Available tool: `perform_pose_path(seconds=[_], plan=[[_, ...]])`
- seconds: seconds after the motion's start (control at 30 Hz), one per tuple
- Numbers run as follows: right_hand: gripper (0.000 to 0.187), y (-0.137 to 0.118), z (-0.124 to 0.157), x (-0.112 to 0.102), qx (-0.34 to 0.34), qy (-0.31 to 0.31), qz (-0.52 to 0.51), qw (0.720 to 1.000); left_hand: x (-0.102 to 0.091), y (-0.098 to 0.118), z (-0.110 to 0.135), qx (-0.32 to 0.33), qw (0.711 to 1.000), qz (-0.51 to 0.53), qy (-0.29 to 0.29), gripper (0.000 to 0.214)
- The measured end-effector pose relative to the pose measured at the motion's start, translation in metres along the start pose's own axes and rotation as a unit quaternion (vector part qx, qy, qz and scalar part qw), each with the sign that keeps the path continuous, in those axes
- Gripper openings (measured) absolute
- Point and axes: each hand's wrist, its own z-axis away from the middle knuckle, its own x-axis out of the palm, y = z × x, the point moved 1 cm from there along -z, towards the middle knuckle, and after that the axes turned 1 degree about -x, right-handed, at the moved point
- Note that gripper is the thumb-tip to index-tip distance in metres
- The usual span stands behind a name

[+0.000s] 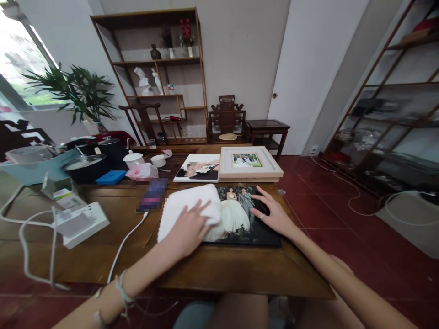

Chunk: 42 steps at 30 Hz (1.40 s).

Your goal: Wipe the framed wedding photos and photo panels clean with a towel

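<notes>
A dark wedding photo print (254,228) lies flat near the front edge of the wooden table (226,269). A white cloth (187,205) covers its left part. My left hand (188,230) rests on the cloth with fingers spread flat. On the right side of the print lies my right hand (270,212), fingers stretched out and a ring on one finger. Neither hand grips anything.
Behind the print lie a second photo print (199,168) and a light wooden picture frame (250,163). A phone (152,195), a white power strip (80,223) with cables, pots (85,167) and cups stand on the left. Shelves, chairs and a plant line the back wall.
</notes>
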Motion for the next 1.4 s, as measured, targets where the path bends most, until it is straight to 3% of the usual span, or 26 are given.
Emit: perform_pose_path(seconds=[0.07, 0.17, 0.5, 1.0, 1.3, 1.4], plan=[[0.038, 0.000, 0.000, 0.000, 0.005, 0.000, -0.006, 1.000, -0.002, -0.020, -0.004, 0.004, 1.000, -0.012, -0.013, 0.033], [0.037, 0.000, -0.001, -0.002, 0.011, -0.001, -0.024, 1.000, 0.000, -0.031, -0.004, 0.023, 0.999, -0.018, -0.015, 0.035], [0.046, 0.010, -0.012, -0.001, 0.025, -0.019, -0.084, 0.996, 0.006, -0.026, -0.002, 0.000, 1.000, 0.012, -0.003, 0.037], [0.035, 0.005, -0.010, 0.002, 0.004, -0.001, -0.031, 0.999, 0.010, -0.023, 0.000, -0.004, 1.000, -0.011, 0.011, 0.032], [0.044, 0.005, -0.010, 0.003, -0.017, -0.015, -0.012, 1.000, 0.008, -0.053, -0.030, 0.035, 0.998, -0.014, 0.042, 0.039], [0.045, 0.007, -0.010, 0.004, -0.020, -0.022, -0.013, 0.999, 0.009, -0.056, -0.029, 0.061, 0.998, 0.006, 0.032, 0.035]])
